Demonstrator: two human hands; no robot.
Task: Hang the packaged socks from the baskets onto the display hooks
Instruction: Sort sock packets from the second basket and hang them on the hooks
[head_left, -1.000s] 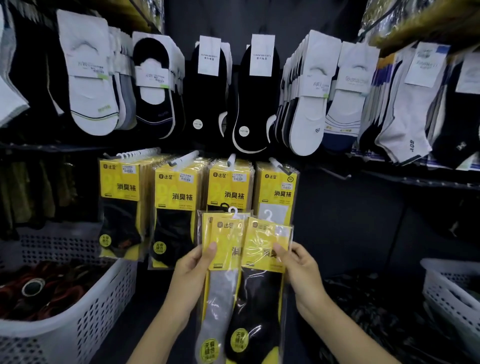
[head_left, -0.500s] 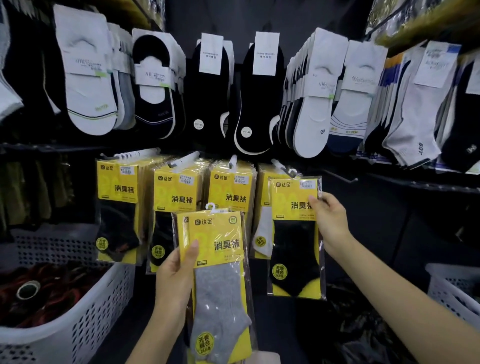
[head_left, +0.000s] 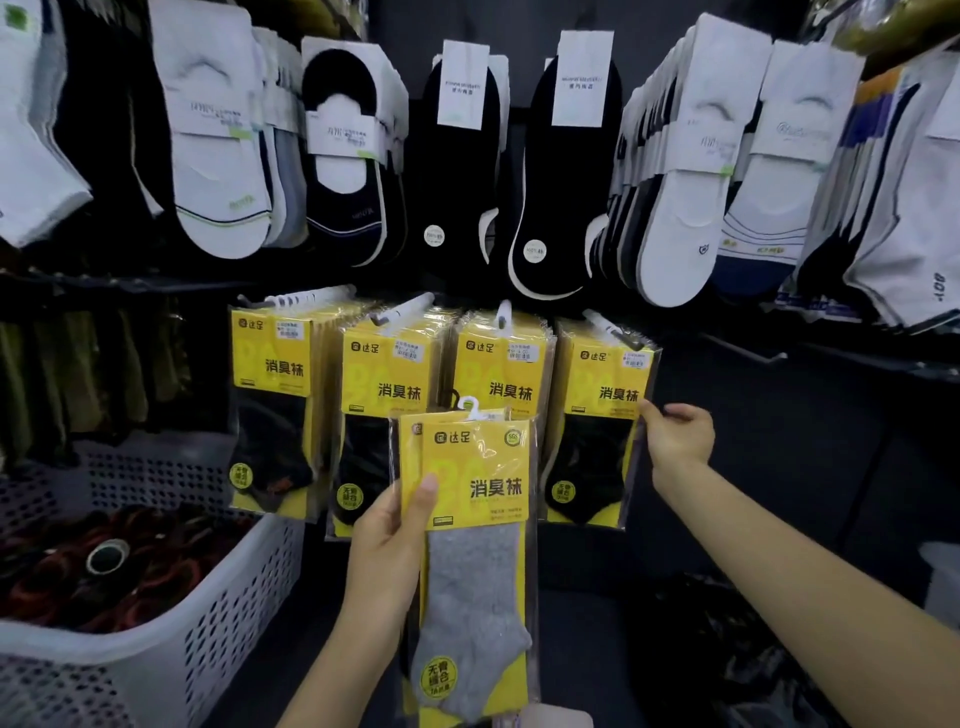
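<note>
The left hand has a closed grip on a grey sock pack, thumb across its yellow card, held upright at 6 o'clock in the view, in front of the hanging yellow packs. The right hand, at 3 o'clock, pinches the right edge of a black sock pack at the front of the rightmost display hook. A white perforated basket sits at 8 o'clock.

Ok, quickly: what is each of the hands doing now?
Left hand: holds the grey sock pack.
Right hand: pinches the edge of the black sock pack.
</note>
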